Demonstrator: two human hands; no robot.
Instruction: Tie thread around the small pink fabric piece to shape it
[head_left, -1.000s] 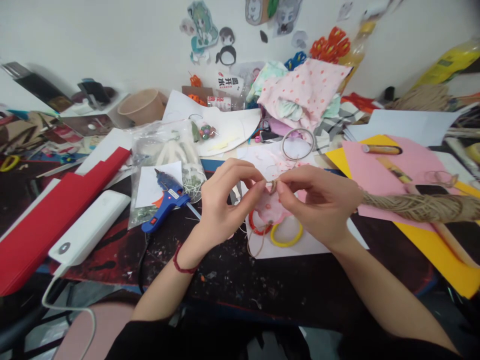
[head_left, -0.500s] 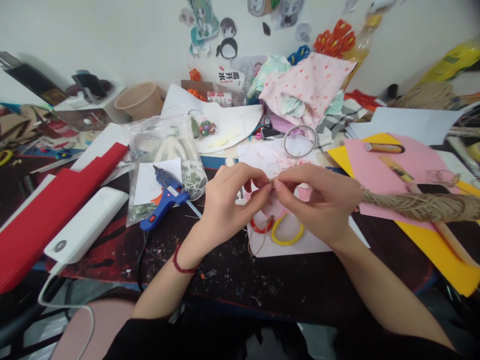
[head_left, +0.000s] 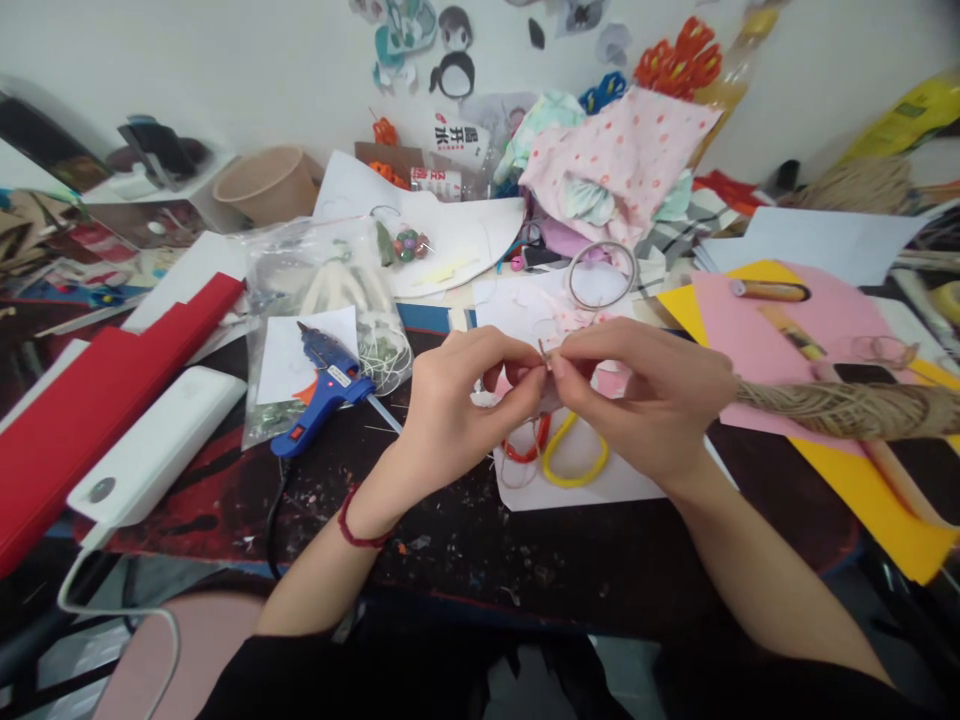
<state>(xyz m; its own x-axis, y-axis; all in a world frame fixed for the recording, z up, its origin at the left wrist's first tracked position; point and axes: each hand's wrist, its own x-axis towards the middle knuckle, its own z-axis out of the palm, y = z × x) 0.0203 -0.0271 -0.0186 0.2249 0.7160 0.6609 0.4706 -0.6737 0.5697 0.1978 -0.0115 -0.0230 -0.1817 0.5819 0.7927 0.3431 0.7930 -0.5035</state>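
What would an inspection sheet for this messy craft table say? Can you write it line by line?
Surface: dark tabletop, specked with light bits.
Job's things: small brown piece, too small to identify; yellow ring and partly hidden red ring on white paper.
Clutter: blue glue gun, white device, long red item, twine bundle.
Hands: left hand and right hand both pinch the brown piece.
Cables: white cable from the white device, hanging past the edge; dark cable by the glue gun's handle.
Surroundings: pale wall with cartoon cutouts; pink seat below.
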